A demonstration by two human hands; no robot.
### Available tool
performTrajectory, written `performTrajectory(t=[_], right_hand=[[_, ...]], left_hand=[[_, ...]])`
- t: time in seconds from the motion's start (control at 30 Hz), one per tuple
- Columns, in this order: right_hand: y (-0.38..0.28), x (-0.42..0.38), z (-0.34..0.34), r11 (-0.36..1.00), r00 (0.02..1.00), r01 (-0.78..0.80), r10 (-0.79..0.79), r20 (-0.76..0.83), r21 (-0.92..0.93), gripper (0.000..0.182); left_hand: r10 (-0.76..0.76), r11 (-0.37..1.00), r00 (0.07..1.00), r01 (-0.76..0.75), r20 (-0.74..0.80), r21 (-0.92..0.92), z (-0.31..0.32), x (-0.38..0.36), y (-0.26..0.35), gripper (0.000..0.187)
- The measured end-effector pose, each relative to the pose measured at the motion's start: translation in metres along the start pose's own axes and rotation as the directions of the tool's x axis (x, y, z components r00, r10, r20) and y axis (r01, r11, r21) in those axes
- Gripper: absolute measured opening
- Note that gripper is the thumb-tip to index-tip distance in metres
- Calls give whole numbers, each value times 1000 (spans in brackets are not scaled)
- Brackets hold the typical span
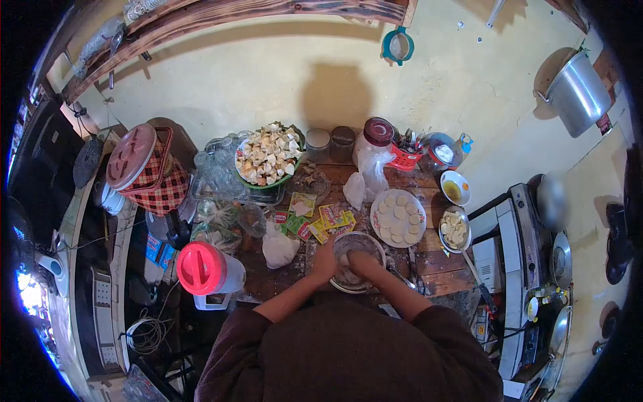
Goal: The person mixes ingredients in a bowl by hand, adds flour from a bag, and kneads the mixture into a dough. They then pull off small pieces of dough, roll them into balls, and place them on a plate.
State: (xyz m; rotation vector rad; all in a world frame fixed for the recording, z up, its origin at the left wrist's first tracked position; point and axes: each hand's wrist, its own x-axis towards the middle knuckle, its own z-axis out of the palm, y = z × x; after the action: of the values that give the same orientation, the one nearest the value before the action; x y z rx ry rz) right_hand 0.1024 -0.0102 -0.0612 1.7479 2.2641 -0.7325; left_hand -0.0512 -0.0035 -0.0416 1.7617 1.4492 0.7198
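Note:
A round bowl [372, 242] with whitish, floury contents stands at the table's front edge. My left hand [325, 261] is at its left rim; the fingers are too small and dark to read. Inside the bowl, on the right, my right hand [364, 264] reaches down into the contents, its fingers hidden. Just behind the bowl lie colourful packets [333, 216]. A floral plate [380, 233] with several flat, pale rounds is behind and to the right. Left of the bowl sits a white plastic bag [279, 247].
Around the work area are a red-lidded pitcher [201, 269], a heaped green-rimmed basin [257, 184], a red-lidded jar [378, 132], a bowl of pale slices [455, 230] and a bowl of yellow liquid [455, 189]. A stove [522, 221] stands right; shelves line the left.

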Motion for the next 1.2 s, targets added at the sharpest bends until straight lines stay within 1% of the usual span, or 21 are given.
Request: performTrajectory(t=[0.1,0.17,0.2,0.27,0.3,0.33,0.37,0.4,0.47,0.5,0.57,0.6,0.67,0.77,0.8,0.87,1.0,1.07,1.1,1.17,1.2], right_hand=[[-9,-10,-30,998,998,-54,52,-46,-28,31],[-20,-19,-41,994,963,-60,81,-255,89,32],[-22,-24,-31,994,964,-62,83,-253,90,32],[-25,-36,-6,976,860,44,-146,-488,-214,37],[-22,-36,-11,976,861,44,-145,-488,-213,37],[-16,-36,-23,987,982,110,-127,-138,-120,39],[-10,-37,-35,991,964,136,-131,232,-7,42],[-7,-37,-47,991,964,133,-128,234,-5,42],[-4,-37,-65,986,992,-19,-2,126,165,42],[-3,-36,-63,986,992,-18,-2,125,165,42],[-1,-31,-48,996,994,71,-65,-91,61,38],[-5,-26,-32,995,994,72,-66,-93,62,38],[-17,-16,7,968,922,251,-245,-301,-19,34],[-32,-23,10,989,939,137,-146,-313,-49,31],[-28,-18,11,989,938,139,-147,-313,-49,31],[-9,-3,14,997,999,23,-20,-43,80,29],[-13,-22,-32,998,999,-52,53,-8,31,31],[-21,-29,-41,967,923,-220,249,-293,128,29],[-17,-29,-28,967,923,-221,250,-292,128,29],[-4,-25,10,992,841,-33,-38,-540,-121,24],[-3,-31,3,992,842,-31,-39,-539,-121,24]], left_hand=[[56,998,998,-54,-39,45,3,2,-7,54],[47,998,998,-49,-32,-49,3,2,-8,56],[45,998,999,-47,-30,-49,0,0,-3,56],[9,1000,1000,-9,11,-11,-11,-1,13,58],[9,1000,1000,-9,12,-11,-13,-1,15,58],[-4,1000,1000,3,15,13,-13,-1,16,59],[-16,999,1000,15,19,36,-13,-1,16,60],[-16,999,1000,16,23,34,-7,-1,10,60],[-35,999,999,35,4,0,7,3,-10,60],[-35,999,999,35,3,0,1,3,-3,60],[-159,987,978,162,133,-8,-17,0,22,58],[-159,987,978,161,133,-7,-15,0,19,58],[-79,996,995,76,60,36,-7,1,7,58],[-79,997,996,78,30,26,3,2,-4,58],[-80,997,996,79,29,26,5,2,-6,58],[3,1000,999,-2,-43,19,7,2,-9,54],[28,999,999,-27,-33,45,4,3,-7,54],[-18,995,1000,20,-19,94,7,3,-10,56],[-19,995,1000,21,-17,94,8,2,-9,56],[18,998,999,-16,-42,55,5,-1,-7,59],[17,998,999,-14,-42,55,3,-1,-5,59]])
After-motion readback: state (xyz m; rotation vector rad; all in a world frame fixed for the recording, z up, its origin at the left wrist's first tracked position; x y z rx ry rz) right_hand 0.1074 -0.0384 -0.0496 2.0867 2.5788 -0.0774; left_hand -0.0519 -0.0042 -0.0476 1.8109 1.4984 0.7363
